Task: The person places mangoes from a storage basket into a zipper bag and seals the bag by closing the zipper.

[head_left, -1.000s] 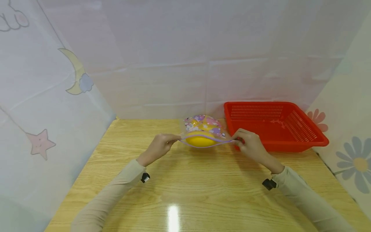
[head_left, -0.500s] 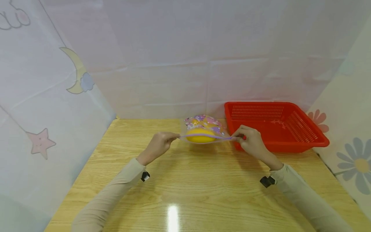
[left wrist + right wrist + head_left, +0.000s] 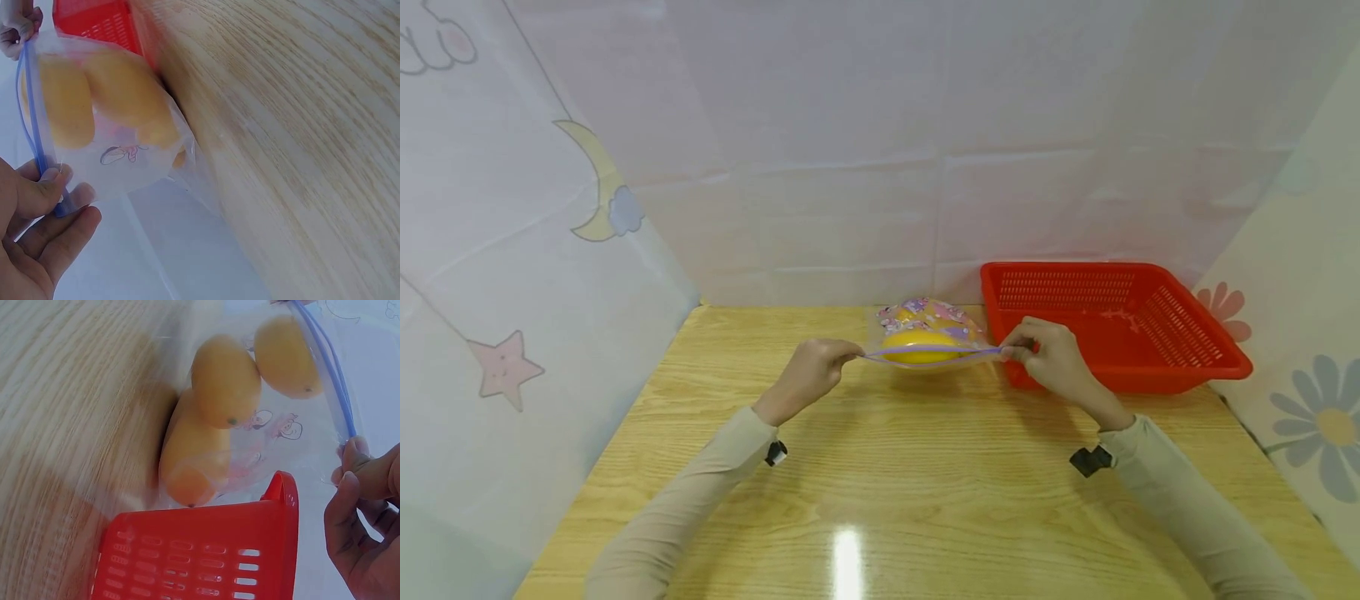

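Note:
A clear zip bag (image 3: 951, 317) with a pink and purple cartoon print lies toward the back of the table, bulging with several yellow oval fruits (image 3: 225, 381) that look like mangoes. Its purple zip strip (image 3: 36, 112) faces the person. My left hand (image 3: 811, 373) pinches the left end of the strip between thumb and fingers. At the other end my right hand (image 3: 1051, 360) pinches the right corner, close by the red basket. The strip is stretched between both hands, and its two lips stand slightly apart along the middle. One fruit (image 3: 917, 343) sits right behind the mouth.
A red plastic basket (image 3: 1116, 371) with slotted walls stands at the back right, touching or nearly touching the bag's right side. The wooden table (image 3: 880, 467) ends at a wall covering behind and at the sides.
The mouth, wide one second ago, came nearly together half a second ago and now shows a narrow gap. The right hand has moved slightly up; both hands keep their grip.

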The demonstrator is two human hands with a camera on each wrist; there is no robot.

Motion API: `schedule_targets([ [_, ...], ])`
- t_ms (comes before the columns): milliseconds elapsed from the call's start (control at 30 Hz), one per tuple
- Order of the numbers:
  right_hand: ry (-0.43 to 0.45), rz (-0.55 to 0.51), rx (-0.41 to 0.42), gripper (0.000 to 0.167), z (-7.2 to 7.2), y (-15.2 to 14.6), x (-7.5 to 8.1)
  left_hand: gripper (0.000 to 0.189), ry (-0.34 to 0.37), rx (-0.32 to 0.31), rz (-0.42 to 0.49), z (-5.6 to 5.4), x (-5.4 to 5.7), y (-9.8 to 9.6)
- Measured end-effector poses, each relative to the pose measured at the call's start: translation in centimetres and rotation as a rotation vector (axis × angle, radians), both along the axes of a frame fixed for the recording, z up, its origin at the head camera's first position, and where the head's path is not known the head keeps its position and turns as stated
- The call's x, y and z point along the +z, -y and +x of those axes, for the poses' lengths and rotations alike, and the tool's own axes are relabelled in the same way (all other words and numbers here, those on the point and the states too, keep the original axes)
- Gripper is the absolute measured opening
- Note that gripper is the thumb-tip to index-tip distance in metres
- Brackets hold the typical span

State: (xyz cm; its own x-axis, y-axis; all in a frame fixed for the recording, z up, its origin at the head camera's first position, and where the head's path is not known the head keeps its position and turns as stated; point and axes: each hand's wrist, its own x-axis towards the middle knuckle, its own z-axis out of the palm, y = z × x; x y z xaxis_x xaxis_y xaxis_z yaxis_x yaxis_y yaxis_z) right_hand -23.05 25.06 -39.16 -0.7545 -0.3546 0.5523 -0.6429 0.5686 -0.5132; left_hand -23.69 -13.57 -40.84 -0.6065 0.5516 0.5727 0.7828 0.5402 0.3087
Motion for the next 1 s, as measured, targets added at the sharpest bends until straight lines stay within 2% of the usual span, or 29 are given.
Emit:
schedule_targets([
  [200, 0.013, 0.006, -0.001, 0.018, -0.1, 0.1, 0.3, 0.021, -0.037, 0.023, -0.043, 0.0, 0.0, -0.1],
  [300, 0.031, -0.003, 0.002, 0.018, -0.2, 0.0, 0.5, 0.025, -0.033, 0.029, -0.039, -0.2, 0.2, -0.4],
  [400, 0.056, -0.032, -0.001, 0.015, -0.4, 0.0, 1.0, 0.024, 0.006, 0.044, -0.006, -0.5, 0.4, -0.7],
  [567, 0.125, -0.110, 0.010, 0.007, -0.4, 0.4, 1.9, 0.020, 0.067, 0.106, 0.050, -0.9, 0.9, -1.2],
  [667, 0.193, -0.147, 0.021, 0.002, 0.1, 0.7, 2.6, 0.018, 0.101, 0.158, 0.058, -0.9, 1.0, -1.3],
  [800, 0.259, -0.170, 0.011, 0.004, 0.7, 1.1, 3.5, 0.020, 0.121, 0.209, 0.063, -0.9, 1.1, -1.4],
  [867, 0.279, -0.173, -0.001, 0.004, 0.7, 1.1, 3.5, 0.019, 0.118, 0.221, 0.063, -0.9, 1.1, -1.5],
  [1000, 0.317, -0.170, -0.024, 0.006, -0.1, 0.5, 2.5, 0.016, 0.111, 0.238, 0.041, -0.9, 1.1, -1.5],
])
